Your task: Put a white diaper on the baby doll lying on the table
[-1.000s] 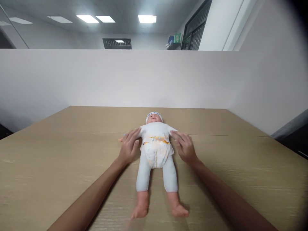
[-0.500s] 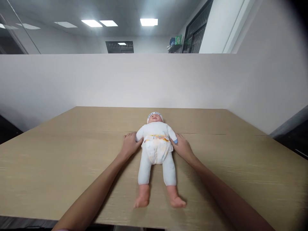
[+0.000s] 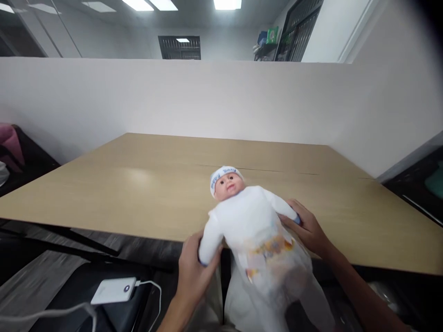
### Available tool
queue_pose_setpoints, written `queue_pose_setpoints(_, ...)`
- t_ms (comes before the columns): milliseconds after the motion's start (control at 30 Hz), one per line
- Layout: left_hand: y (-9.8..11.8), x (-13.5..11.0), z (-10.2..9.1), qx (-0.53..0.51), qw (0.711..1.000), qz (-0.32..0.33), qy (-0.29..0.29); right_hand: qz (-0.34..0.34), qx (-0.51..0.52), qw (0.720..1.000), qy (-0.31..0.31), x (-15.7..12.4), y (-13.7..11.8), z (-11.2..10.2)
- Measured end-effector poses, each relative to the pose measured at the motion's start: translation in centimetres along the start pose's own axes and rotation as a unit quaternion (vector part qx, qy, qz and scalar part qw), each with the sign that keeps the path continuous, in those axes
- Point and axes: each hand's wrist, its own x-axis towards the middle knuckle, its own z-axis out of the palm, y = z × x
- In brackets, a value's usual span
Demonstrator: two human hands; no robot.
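Note:
A baby doll [image 3: 247,221] in a white suit and printed white cap is held tilted at the table's front edge, face up. Its lower body, blurred by motion, hangs over the edge above my lap. A printed diaper [image 3: 273,258] covers its middle. My left hand [image 3: 195,265] is wrapped around the doll's arm on the left side. Around the blue-cuffed arm on the right, my right hand [image 3: 304,226] is closed.
The wooden table [image 3: 155,184] stretches back to a white wall [image 3: 207,101]. At lower left, a white power bank [image 3: 114,290] with a cable lies on a black chair seat [image 3: 69,295]. A pink item [image 3: 10,143] is at far left.
The doll has come off its flat place on the table toward me, tilted, its legs now past the front edge. Both hands moved with it, and the view turned, showing the chair and power bank.

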Motion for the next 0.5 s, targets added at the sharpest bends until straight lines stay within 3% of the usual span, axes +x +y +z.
queue_pose_setpoints(133,-2.6,-9.8,-1.9,0.007,0.991,-0.034,-0.128,-0.003,0.014,0.995,-0.102,-5.6,-0.9,-1.4)
queue_pose_setpoints(267,-4.4,-15.6,-5.0,0.088,0.951,-0.068,-0.288,0.003,0.024,0.982,-0.188,-9.7,-3.0,-0.4)
queue_pose_setpoints(333,-4.7,-17.6,-6.4,0.086,0.95,-0.073,-0.291,-0.016,0.013,0.976,-0.215,-11.0,-4.0,1.1)
queue_pose_setpoints(400,-4.9,-19.1,-7.5,0.06,0.965,-0.067,-0.248,-0.042,-0.006,0.973,-0.228,-11.9,-4.2,3.2)
queue_pose_setpoints(500,-5.2,-20.2,-8.6,0.059,0.975,-0.065,-0.203,-0.056,-0.037,0.97,-0.233,-12.7,-2.8,6.9)
